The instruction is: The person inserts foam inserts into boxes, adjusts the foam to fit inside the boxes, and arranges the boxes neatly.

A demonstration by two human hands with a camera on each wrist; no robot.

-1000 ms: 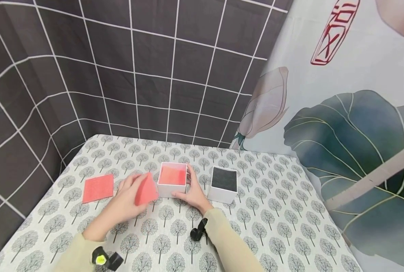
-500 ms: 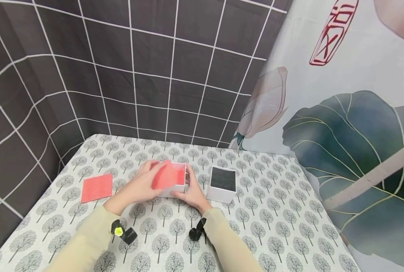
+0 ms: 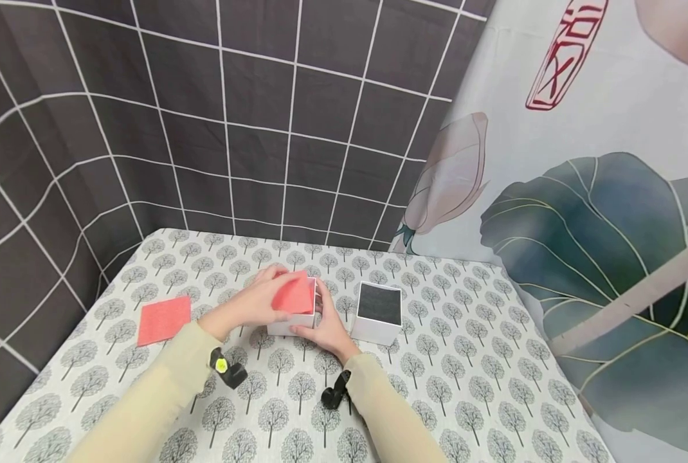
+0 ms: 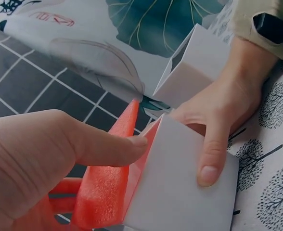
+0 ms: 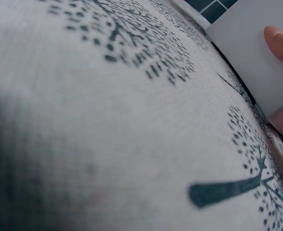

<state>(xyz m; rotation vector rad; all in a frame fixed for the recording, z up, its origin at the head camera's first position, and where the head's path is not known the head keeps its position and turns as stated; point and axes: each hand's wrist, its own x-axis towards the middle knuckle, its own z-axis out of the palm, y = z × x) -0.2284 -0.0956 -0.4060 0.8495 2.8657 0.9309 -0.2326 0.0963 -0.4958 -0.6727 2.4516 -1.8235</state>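
My left hand pinches a thin red square sheet over the open top of a white box. In the left wrist view the sheet tilts beside the box's opening, thumb on one side, fingers behind. Red material shows just inside the rim there. My right hand grips the box's right side. Its thumb presses the white front face in the right wrist view; its other fingers are partly hidden. The sheet and left hand cover most of the box's inside in the head view.
A second red square sheet lies flat on the tree-print cloth to the left. Close on the right stands another white box, black at its top. A dark grid curtain hangs behind the table.
My left hand has carried the red sheet rightward from beside the box to over its opening. The right hand has kept its grip, and the box has stayed in place.
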